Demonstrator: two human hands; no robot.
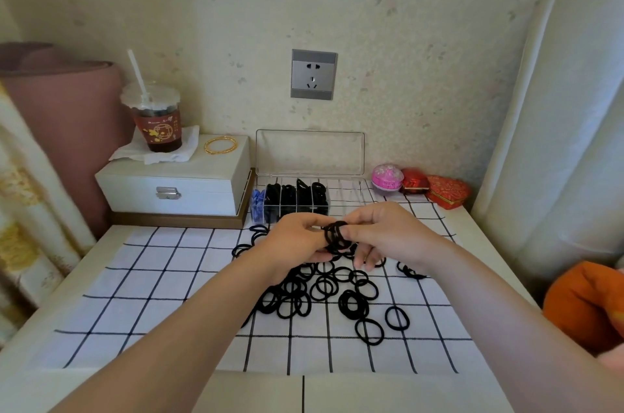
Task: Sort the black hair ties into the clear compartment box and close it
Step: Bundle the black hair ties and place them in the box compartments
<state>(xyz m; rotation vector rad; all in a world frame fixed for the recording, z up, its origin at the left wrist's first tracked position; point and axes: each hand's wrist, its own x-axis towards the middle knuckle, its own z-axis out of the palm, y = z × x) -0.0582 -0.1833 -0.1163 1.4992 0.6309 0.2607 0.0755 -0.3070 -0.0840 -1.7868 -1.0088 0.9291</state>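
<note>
Several loose black hair ties (pixel 337 294) lie in a heap on the checked cloth (pixel 169 277). Above the heap, my left hand (pixel 293 243) and my right hand (pixel 388 233) meet around a small bundle of black hair ties (pixel 335 233); fingers of both hands pinch it. Behind the hands stands the clear compartment box (pixel 347 191), its lid (pixel 310 152) raised upright against the wall. Its left compartments hold black ties and one holds blue ties; the right compartments look empty.
A white jewellery case (pixel 175 186) at the back left carries a cup with a straw (pixel 155 119) and gold bangles (pixel 221 145). A pink tin (pixel 387 177) and red trinket boxes (pixel 445 191) sit at the back right. An orange cushion (pixel 587 304) lies off the table's right edge.
</note>
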